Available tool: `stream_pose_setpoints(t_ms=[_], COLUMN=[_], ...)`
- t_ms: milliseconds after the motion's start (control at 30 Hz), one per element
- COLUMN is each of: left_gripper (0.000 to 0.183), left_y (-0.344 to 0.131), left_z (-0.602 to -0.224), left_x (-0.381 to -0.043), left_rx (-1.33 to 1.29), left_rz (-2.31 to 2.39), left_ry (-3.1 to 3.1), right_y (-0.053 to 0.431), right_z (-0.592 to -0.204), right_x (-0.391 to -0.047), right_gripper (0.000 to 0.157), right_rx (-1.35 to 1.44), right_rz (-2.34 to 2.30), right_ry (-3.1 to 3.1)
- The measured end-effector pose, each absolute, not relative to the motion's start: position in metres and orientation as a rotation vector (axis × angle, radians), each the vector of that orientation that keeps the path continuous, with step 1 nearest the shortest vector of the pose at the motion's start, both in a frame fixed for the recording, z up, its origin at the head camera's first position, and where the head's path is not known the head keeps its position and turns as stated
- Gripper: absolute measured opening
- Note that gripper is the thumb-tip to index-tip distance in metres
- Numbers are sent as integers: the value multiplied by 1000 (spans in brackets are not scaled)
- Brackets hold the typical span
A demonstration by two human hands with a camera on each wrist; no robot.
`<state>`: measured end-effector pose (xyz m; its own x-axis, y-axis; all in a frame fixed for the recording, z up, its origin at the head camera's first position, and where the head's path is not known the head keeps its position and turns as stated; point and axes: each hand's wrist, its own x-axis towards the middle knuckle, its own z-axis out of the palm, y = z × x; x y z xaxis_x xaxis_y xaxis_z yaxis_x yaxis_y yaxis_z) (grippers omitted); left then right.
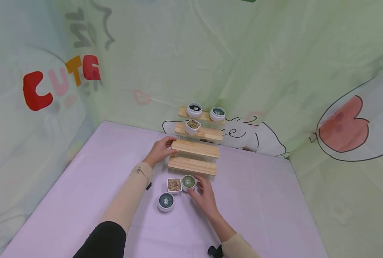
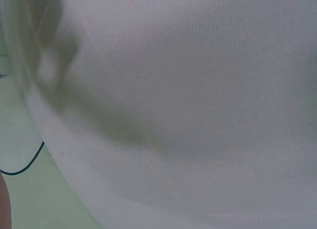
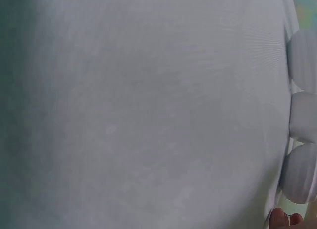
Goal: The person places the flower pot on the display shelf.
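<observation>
A stepped wooden display rack (image 1: 194, 148) stands at the back of the table. My left hand (image 1: 160, 150) holds the left end of its second step from the bottom, fingers above and thumb below. In front of the rack, my right hand (image 1: 206, 197) pinches a small round white pot (image 1: 188, 182) with green contents, thumb and fingers around its right side. Touching or nearly touching that pot is a square white pot (image 1: 174, 185) of gravel-like bits. Nearer me stands a round pot (image 1: 166, 201) with dark blue-green contents. In the right wrist view, fingertips (image 3: 280, 217) show below a row of white pots (image 3: 299, 174).
Two round pots, one dark (image 1: 194, 109) and one blue-green (image 1: 217, 114), stand on the top step. A square gravel pot (image 1: 193, 126) sits one step lower. Printed cloth (image 1: 178, 53) hangs behind the lilac-covered table (image 1: 259, 208). The left wrist view shows mostly pale cloth.
</observation>
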<state>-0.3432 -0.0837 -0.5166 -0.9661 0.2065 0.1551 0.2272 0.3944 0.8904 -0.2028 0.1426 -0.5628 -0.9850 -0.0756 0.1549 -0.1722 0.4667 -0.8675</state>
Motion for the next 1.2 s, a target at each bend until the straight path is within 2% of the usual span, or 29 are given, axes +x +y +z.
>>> stream_pose_setpoints(t_ms=[700,1200], left_gripper=[57,57], left_y=[-85,-84], left_z=[-517,-516], left_x=[-341,-341], left_rx=[-426,-423], left_rz=[-1688,-1677], left_ry=[-2579,-2599], right_y=[131,136], right_z=[-569,-557], right_x=[-208,-213], right_gripper=[50,47], right_rx=[255,259], right_rz=[1376,1521], right_ry=[-2698,-2569])
